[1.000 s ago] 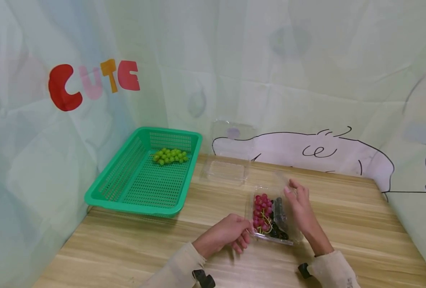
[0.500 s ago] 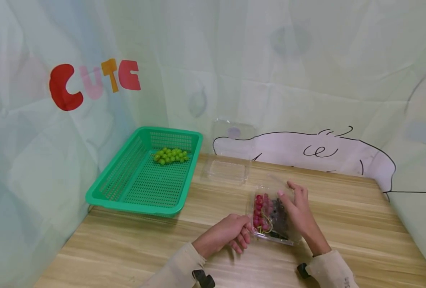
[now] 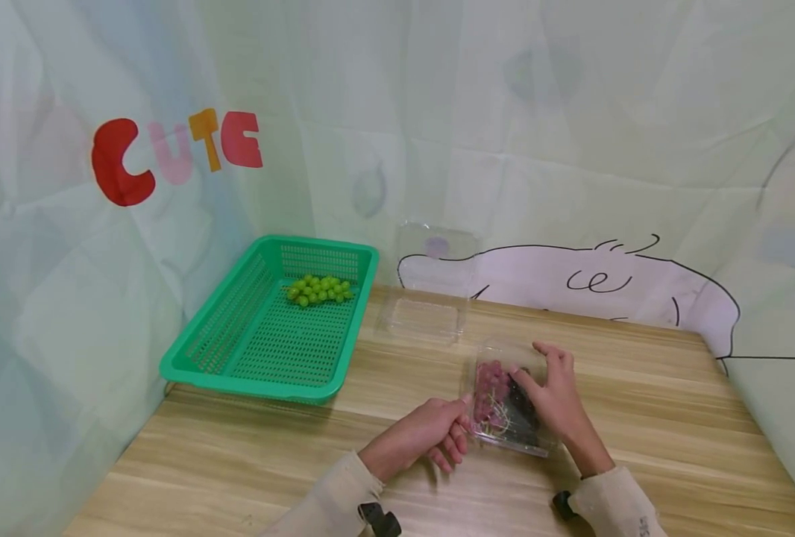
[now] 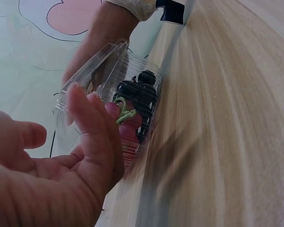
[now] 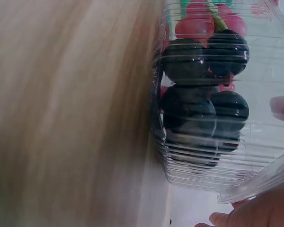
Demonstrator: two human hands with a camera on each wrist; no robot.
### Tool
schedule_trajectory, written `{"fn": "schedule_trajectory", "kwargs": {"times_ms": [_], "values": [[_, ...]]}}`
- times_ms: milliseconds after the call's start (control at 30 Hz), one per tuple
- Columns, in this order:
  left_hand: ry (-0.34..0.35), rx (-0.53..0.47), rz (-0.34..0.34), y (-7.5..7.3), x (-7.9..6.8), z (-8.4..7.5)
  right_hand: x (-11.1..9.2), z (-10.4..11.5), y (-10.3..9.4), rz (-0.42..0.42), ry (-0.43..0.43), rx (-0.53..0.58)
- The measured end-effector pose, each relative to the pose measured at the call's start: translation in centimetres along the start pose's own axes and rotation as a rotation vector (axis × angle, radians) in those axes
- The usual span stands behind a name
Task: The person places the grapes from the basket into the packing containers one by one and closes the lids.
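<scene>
A clear plastic clamshell box [image 3: 508, 440] sits on the wooden table with its hinged lid lowered over red grapes [image 3: 490, 388] and dark grapes [image 5: 184, 106]. My left hand [image 3: 427, 436] is at the box's left side, fingertips right at its rim. In the left wrist view its thumb stands apart from the other fingers, with the box beyond them. My right hand [image 3: 558, 403] is over the box's right side, thumb against the lid and the other fingers reaching toward the back edge. Through the clear plastic in the right wrist view, the thumb tip [image 5: 281, 108] shows.
At the left stands a green perforated basket [image 3: 352, 335] holding a bunch of green grapes [image 3: 320, 289]. Behind the box is another clear clamshell [image 3: 424, 317], its lid raised against the printed curtain. The curtain [image 3: 572, 149] closes off the back and both sides.
The box's lid has swung down from the right over the grapes, and my right hand has moved a little left with it. My left hand has stayed at the left rim.
</scene>
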State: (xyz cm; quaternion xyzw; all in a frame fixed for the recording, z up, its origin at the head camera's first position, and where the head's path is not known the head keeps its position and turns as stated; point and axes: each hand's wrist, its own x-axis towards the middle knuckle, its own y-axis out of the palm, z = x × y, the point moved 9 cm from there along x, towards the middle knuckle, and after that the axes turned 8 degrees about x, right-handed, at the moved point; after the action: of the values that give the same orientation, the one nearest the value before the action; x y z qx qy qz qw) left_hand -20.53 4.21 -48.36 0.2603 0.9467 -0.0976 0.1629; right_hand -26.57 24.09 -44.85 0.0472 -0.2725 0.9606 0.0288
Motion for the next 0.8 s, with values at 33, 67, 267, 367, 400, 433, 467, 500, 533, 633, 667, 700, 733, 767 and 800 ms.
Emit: {"fn": "schedule_trajectory", "kwargs": {"times_ms": [33,67,267,367,400,433,467,500,533,633,667,700,733,767,800], "values": [[0.001,0.001,0.0,0.0,0.0,0.0,0.0,0.0,0.0,-0.003,0.0,-0.004],[0.002,0.0,0.001,0.1,0.0,0.0,0.0,-0.1,0.0,-0.006,0.001,-0.008],[-0.006,-0.004,0.005,0.2,0.0,0.0,0.0,-0.2,0.0,-0.013,-0.004,-0.036],[-0.005,0.001,0.007,0.2,0.0,0.1,0.1,-0.1,0.0,-0.016,-0.004,-0.042],[-0.003,0.008,0.006,0.2,0.1,0.1,0.1,-0.1,0.0,-0.017,-0.005,-0.043],[0.001,0.017,0.004,0.2,0.1,0.0,0.1,-0.1,0.0,-0.018,-0.006,-0.044],[0.005,0.025,0.003,0.2,0.1,0.0,0.1,-0.1,0.0,-0.019,-0.008,-0.044],[0.01,0.034,0.002,0.2,0.1,0.0,0.1,0.0,0.1,-0.02,-0.011,-0.046],[0.013,0.04,0.0,0.2,0.1,0.0,0.1,0.0,0.1,-0.02,-0.015,-0.048],[0.015,0.059,-0.007,0.2,0.2,0.2,0.0,0.5,0.2,-0.018,-0.033,-0.085],[0.014,0.064,-0.009,0.2,0.3,0.2,-0.1,0.8,0.3,-0.019,-0.054,-0.105],[0.01,0.069,-0.012,0.2,0.4,0.3,-0.1,1.0,0.4,-0.019,-0.077,-0.129],[0.004,0.074,-0.014,0.2,0.4,0.4,-0.2,1.4,0.5,-0.017,-0.106,-0.152],[-0.003,0.078,-0.016,0.2,0.5,0.5,-0.2,1.7,0.6,-0.013,-0.137,-0.175],[-0.009,0.083,-0.017,0.2,0.5,0.5,-0.2,1.9,0.7,-0.012,-0.166,-0.195]]}}
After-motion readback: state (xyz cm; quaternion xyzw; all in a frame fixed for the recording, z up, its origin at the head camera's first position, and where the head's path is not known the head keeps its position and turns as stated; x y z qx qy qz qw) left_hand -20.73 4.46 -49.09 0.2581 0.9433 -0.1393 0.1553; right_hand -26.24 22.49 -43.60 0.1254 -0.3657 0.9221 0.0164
